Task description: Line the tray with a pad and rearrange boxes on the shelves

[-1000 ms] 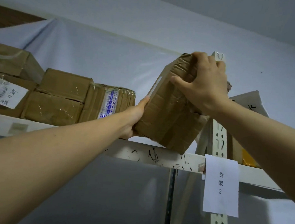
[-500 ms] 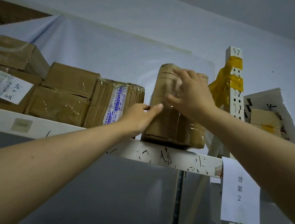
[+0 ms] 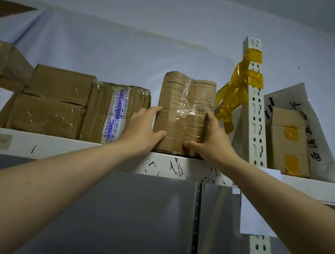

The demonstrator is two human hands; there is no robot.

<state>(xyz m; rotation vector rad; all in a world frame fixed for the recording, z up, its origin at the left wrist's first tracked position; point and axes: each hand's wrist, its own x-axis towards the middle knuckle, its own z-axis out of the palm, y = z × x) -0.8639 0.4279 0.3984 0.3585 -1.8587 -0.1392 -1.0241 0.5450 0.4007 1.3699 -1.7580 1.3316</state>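
Both hands [image 3: 143,132] flanking upright box [image 3: 184,112]

Box [image 3: 184,112] now upright on the shelf [image 3: 180,168], no longer tilted; left hand [image 3: 143,131] and right hand [image 3: 212,142] lower, flanking it.

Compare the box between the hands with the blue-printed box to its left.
The held box stands upright, apart from others; the blue-printed box lies low, packed against its neighbour. The held box bears crumpled clear tape; the other bears a white label strip with blue print. Both are brown cardboard on the same shelf.

Crumpled, tape-wrapped brown cardboard box [image 3: 184,112] upright on the white shelf edge [image 3: 104,156], beside other boxes [image 3: 54,102].
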